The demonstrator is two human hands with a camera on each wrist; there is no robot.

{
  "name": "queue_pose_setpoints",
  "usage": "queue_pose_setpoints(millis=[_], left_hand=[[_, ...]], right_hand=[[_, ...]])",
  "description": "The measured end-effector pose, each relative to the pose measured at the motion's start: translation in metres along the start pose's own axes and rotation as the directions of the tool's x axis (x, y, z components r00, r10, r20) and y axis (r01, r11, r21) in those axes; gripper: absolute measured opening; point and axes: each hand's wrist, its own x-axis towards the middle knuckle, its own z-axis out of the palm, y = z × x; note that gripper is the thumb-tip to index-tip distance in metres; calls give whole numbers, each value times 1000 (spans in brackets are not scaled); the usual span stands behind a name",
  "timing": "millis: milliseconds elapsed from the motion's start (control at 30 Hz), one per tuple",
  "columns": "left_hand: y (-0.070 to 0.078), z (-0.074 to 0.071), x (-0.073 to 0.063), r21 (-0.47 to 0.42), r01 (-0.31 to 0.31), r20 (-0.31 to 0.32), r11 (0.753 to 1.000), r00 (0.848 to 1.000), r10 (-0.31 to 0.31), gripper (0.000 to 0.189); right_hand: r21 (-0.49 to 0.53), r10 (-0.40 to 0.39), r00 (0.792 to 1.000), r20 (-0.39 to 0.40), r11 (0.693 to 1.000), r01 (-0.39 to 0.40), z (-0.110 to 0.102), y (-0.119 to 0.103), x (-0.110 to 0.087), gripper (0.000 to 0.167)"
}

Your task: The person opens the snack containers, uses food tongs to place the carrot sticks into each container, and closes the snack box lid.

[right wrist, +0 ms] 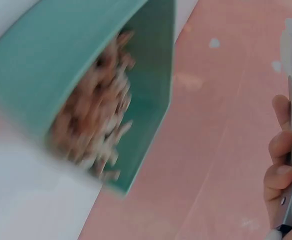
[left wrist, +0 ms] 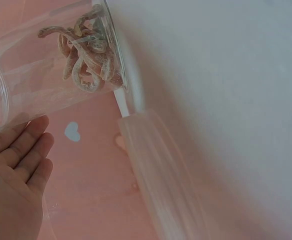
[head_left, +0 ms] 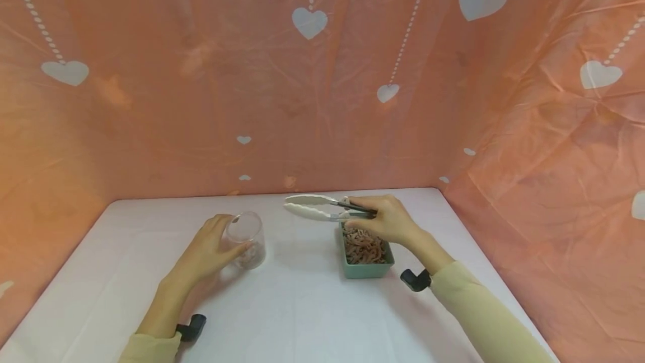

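Observation:
My left hand (head_left: 206,251) holds a clear jar (head_left: 245,234) on the table, its thumb across the near side. Inside the jar's base lie several curled brown strips (left wrist: 88,62) with a pale dusting; their exact kind is unclear. In the left wrist view the fingers (left wrist: 28,145) are by the jar's wall. My right hand (head_left: 385,217) grips white-tipped tongs (head_left: 312,208) by their handles. The tong ends point left, slightly apart, with nothing visible between them. Below that hand stands a green rectangular container (head_left: 365,271) holding many brown strips (head_left: 364,246).
A white-covered table (head_left: 302,307) supports the jar and container, with a gap between them. Behind and beside it hangs a pink-orange cloth (head_left: 252,88) with white hearts. Black wrist mounts (head_left: 416,280) sit at both sleeves. A blurred pinkish band (left wrist: 156,175) appears in the left wrist view.

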Motion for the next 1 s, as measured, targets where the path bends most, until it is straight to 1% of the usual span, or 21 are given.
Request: queue_pose_setpoints(millis=[133,267,367,500,600,700,800,900,1000], left_hand=[[-2,1,1,-7,-8,-7,1000,1000,8,67],[-3,2,1,-14,-14,-14,1000,1000,13,66],[-3,1,1,-13,-10,-8,1000,1000,10,66],[-3,1,2,-12,-14,-4,1000,1000,14,66],[-4,1,2,-13,-18,-8,1000,1000,18,66],[-4,2,2,-13,-23,-13,1000,1000,23,65],[-4,2,2,-14,-20,-13,1000,1000,20,65],[-4,2,1,-15,-14,-7,1000,1000,14,66],[-4,1,1,-14,-8,-5,1000,1000,8,66]], right_hand=[[-60,6,999,-42,998,-9,-18,14,-17,54],[-137,35,997,-62,990,-43,-35,29,-35,54],[-179,89,995,-51,979,-97,-48,37,-47,52],[-241,166,986,-26,956,-167,-65,45,-63,51],[-288,183,983,6,942,-174,-74,51,-70,52],[-307,187,981,58,938,-160,-83,55,-74,53],[-308,192,974,123,940,-147,-91,56,-76,53],[-313,197,962,190,941,-131,-96,54,-76,54],[-335,205,943,262,936,-111,-98,50,-73,56]])
